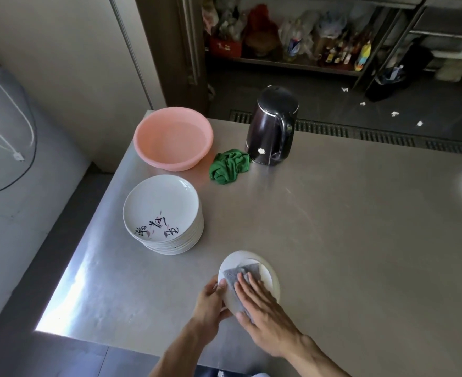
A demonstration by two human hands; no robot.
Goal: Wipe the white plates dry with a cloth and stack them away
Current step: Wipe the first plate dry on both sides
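Mid-wipe on one plate. My left hand (pixel 210 303) gripped the white plate (pixel 271 278) by its left rim, fingers (pixel 222 285) curled round the edge, thumb on the near side. The plate sat tilted, close over the bench (pixel 333 227) near its front edge; I couldn't tell whether its far rim touched the steel. My right hand (pixel 262 308) lay flat on the grey cloth (pixel 236 274), fingers straight and together, pressing it onto the plate's face. No grip on the cloth, only pressure.

The stack of plates (pixel 159 202) stood to the left, well apart from the held plate, and its top plate carried printed characters. Behind it were the pink basin (pixel 170 159), a crumpled green cloth (pixel 229 165) and the black kettle (pixel 272 126), the green cloth just beside the kettle.

My read of the risks:
- The one-sided rim grip was the weak spot. Hard pressure from the flat hand could lever the plate out of the left fingers, and a damp rim would make that worse.
- The plate was near the bench's front edge, so a slip could send it to the floor.
- The cloth was only pinned by the palm, so it could bunch or slide off, leaving wet patches.
- The stack was tall and sat near the bench's left edge. A plate set down off-centre could shift it or chip a rim.
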